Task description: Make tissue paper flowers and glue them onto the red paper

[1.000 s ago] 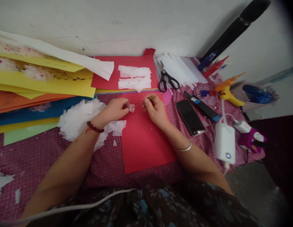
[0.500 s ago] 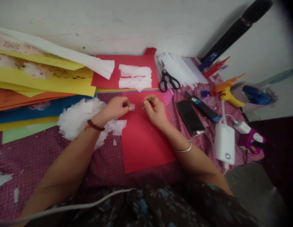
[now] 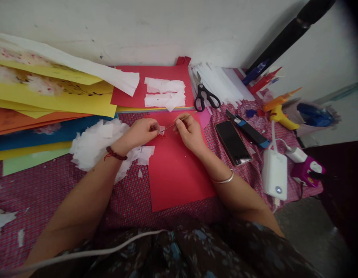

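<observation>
My left hand pinches a small white scrap of tissue paper above the top of a red paper sheet. My right hand is closed round a thin stick whose tip meets that scrap. Both hands hover close together over the sheet's upper edge. A fluffy heap of white tissue pieces lies just left of my left wrist.
Stacked coloured sheets fill the left. Behind lie another red sheet with white strips, black scissors and white paper strips. To the right are a phone, a cutter, a glue gun and a white power bank.
The hands have hardly moved; the stick's tip has dipped slightly toward the scrap between my left fingers.
</observation>
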Demonstrator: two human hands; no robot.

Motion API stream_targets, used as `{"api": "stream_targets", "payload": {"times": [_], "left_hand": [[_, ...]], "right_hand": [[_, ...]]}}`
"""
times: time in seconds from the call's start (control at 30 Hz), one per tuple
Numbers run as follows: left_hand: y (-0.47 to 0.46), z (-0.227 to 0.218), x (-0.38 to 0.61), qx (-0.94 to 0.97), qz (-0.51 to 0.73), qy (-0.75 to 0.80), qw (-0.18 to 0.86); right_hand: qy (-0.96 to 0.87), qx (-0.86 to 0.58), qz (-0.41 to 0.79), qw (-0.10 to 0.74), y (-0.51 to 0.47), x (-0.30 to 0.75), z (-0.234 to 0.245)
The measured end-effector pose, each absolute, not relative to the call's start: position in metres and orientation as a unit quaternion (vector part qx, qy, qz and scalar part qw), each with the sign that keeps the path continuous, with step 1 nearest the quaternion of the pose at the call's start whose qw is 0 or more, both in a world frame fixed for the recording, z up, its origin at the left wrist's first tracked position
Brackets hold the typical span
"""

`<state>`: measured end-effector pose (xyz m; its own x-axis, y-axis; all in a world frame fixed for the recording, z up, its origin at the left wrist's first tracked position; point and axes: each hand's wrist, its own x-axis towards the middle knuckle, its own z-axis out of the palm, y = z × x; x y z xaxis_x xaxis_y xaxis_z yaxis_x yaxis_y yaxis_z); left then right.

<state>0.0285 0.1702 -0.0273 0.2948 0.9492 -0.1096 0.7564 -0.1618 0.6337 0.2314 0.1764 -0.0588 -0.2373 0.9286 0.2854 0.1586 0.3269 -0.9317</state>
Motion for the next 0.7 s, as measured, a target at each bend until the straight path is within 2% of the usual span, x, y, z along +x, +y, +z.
{"api": "stream_targets", "payload": {"times": [0.47,0.7], "left_hand": [[0.1707,-0.0314,0.0365,0.716,0.179,0.609,0.29],[0.1706,-0.0294,0.0377,0.708,0.164,0.629,0.275]], "right_hand": [[-0.672,-0.431,0.409,0.443,0.1789,0.2309,-0.0518],[-0.62,-0.447,0.42,0.489,0.1798,0.2329,-0.0522]]}}
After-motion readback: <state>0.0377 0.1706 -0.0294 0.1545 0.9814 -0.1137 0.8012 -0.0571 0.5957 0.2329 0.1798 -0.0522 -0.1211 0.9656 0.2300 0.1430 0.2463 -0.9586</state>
